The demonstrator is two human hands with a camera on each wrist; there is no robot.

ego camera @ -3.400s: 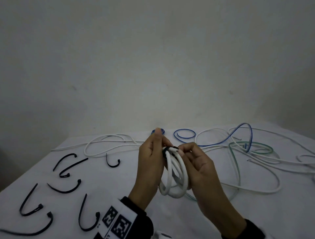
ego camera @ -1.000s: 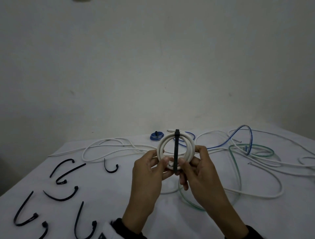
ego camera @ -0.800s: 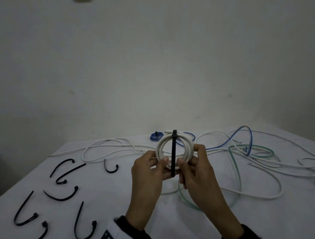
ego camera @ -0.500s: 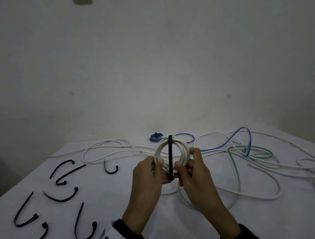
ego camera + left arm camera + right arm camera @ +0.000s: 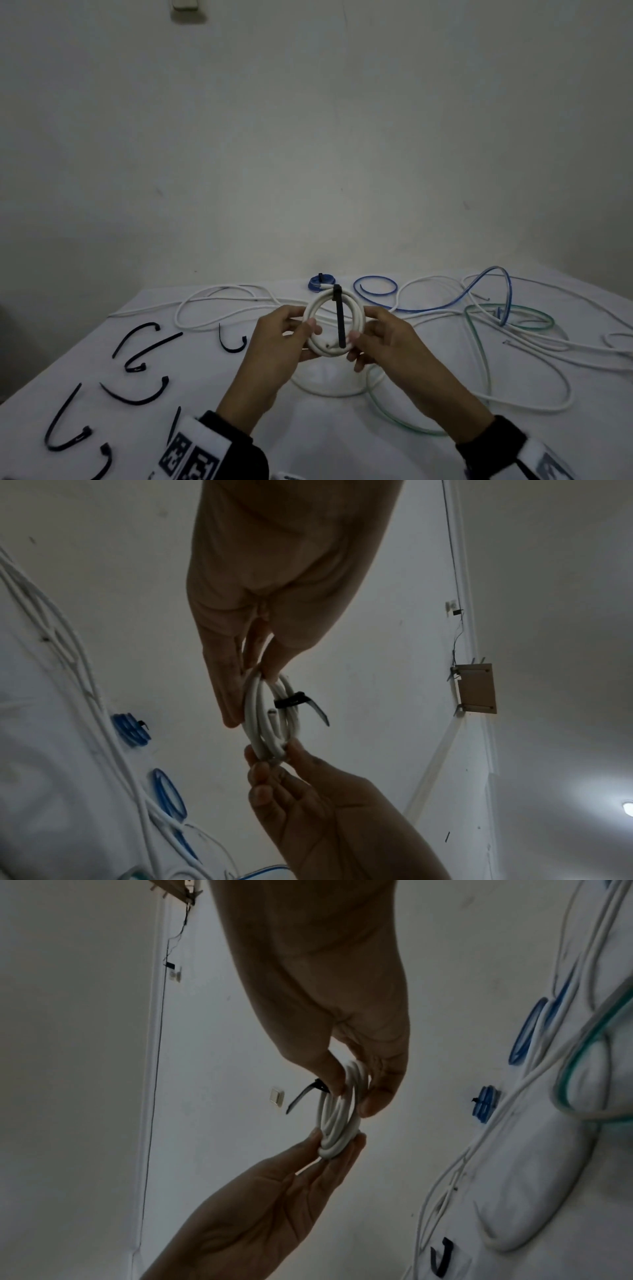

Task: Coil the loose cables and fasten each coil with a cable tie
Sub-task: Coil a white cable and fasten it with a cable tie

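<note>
A white cable coil [image 5: 317, 310] stands upright above the table, its opening facing me. A black cable tie [image 5: 339, 317] is looped round its top, and the tail hangs down across the opening. My left hand [image 5: 308, 334] pinches the coil's left side between thumb and fingers. On the right side my right hand [image 5: 358, 339] pinches it, thumb just beside the tail's end. In the left wrist view the tie [image 5: 291, 700] wraps the coil [image 5: 263, 723] and its tail sticks out free. The right wrist view shows the coil [image 5: 339, 1118] held from both ends.
Several loose black cable ties [image 5: 137, 346] lie on the white tablecloth [image 5: 205, 387] at the left. Loose white cables [image 5: 219, 305], a blue cable [image 5: 493, 277] and a green one [image 5: 479, 346] sprawl behind and to the right. A tied blue coil [image 5: 320, 282] sits at the back by the wall.
The coil hung edge-on from my fingertips 3.4 s ago; it now faces me with the tie's tail across it. Over the last second both hands drifted slightly left and down.
</note>
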